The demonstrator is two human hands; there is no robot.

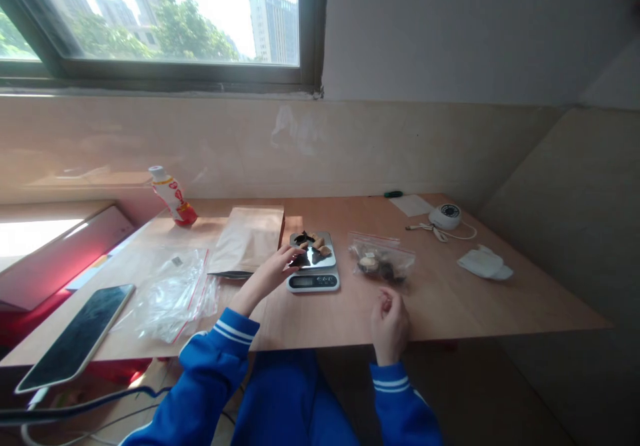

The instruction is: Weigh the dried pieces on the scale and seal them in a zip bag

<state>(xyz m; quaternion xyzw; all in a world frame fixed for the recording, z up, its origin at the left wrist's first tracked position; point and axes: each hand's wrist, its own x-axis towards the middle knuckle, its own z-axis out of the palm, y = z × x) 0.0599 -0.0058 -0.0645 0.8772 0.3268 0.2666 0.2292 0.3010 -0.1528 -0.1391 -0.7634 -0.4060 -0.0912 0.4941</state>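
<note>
Digital kitchen scale (313,279) stood on the wooden counter (310,319), directly ahead of the person, with dark and tan dried pieces (311,249) heaped on its steel platform. Left hand (265,276) was positioned at the platform's left edge, its fingers (289,254) extended toward the heap; whether a piece was gripped could not be determined. Right hand (389,323) was located at the counter's near edge, fingers curled inward, with no held item visible. Resealable plastic bag (381,261) containing similar pieces lay just right of the scale. Flat resealable bag (170,293) and kraft paper bag (247,239) lay to the left. Touchscreen device (75,337) rested at the counter's left corner, plastic bottle (173,196) lay tilted near the wall, and dome camera (445,217) with white cable (440,231) sat far right, beside white cloth (485,263).
</note>
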